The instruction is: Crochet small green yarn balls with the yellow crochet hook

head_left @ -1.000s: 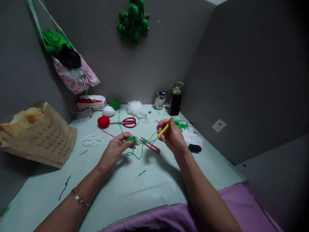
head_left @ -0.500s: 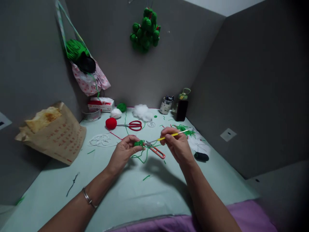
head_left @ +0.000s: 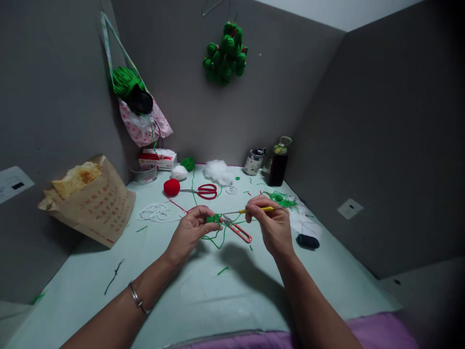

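Observation:
Between the thumb and fingers of my left hand (head_left: 189, 231) is a small green crochet piece (head_left: 213, 219). Loose green yarn (head_left: 219, 244) trails from it onto the table. My right hand (head_left: 272, 227) grips a crochet hook (head_left: 267, 209) by its yellow handle, and the metal tip points left, close to the crochet piece. Whether the tip is inside a stitch I cannot tell. Beneath and between the hands lie orange thread snips (head_left: 240, 232) on the pale green table (head_left: 250, 310).
Behind my hands are a red yarn ball (head_left: 172, 187), red-handled scissors (head_left: 206, 191) and white stuffing (head_left: 218, 172). A paper bag with bread (head_left: 98, 208) stands left. Right are green yarn scraps (head_left: 283, 199), a dark yarn roll (head_left: 308, 242) and a phone (head_left: 278, 169). Grey partitions (head_left: 174, 63) enclose the table.
The crochet hook has turned from slanting up to the right to nearly level, its tip nearer the crochet piece. The whole view has shifted slightly; my left hand keeps its hold.

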Tool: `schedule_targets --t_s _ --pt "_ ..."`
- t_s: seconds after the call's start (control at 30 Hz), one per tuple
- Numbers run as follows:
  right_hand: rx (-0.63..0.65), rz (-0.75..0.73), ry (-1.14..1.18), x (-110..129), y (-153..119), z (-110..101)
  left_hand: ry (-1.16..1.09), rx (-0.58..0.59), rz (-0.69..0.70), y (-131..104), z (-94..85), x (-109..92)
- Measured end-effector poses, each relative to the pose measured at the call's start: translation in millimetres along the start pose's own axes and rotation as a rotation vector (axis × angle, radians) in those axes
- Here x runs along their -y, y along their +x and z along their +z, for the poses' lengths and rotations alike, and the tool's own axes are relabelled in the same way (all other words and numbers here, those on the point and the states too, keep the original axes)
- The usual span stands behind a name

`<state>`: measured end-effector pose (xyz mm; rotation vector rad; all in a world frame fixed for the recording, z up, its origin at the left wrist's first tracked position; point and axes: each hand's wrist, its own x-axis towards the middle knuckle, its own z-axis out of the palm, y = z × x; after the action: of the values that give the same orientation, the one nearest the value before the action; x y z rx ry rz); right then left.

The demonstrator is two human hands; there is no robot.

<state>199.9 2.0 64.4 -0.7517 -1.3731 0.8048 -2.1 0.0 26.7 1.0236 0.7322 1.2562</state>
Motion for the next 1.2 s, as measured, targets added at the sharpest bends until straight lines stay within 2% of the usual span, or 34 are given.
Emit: schedule_targets --t_s 0.73,1.03,1.2 --pt "0.025 0.098 0.116 -4 -3 6 -0.016 0.044 -0.045 -3 2.3 -1" --pt "0.206 0.139 -0.003 -4 -11 18 -0.035 0.085 -0.052 -5 2.7 0" --pt "0.259 0.104 -0.026 -8 -15 22 -0.055 0.055 -0.042 -7 7.0 0"
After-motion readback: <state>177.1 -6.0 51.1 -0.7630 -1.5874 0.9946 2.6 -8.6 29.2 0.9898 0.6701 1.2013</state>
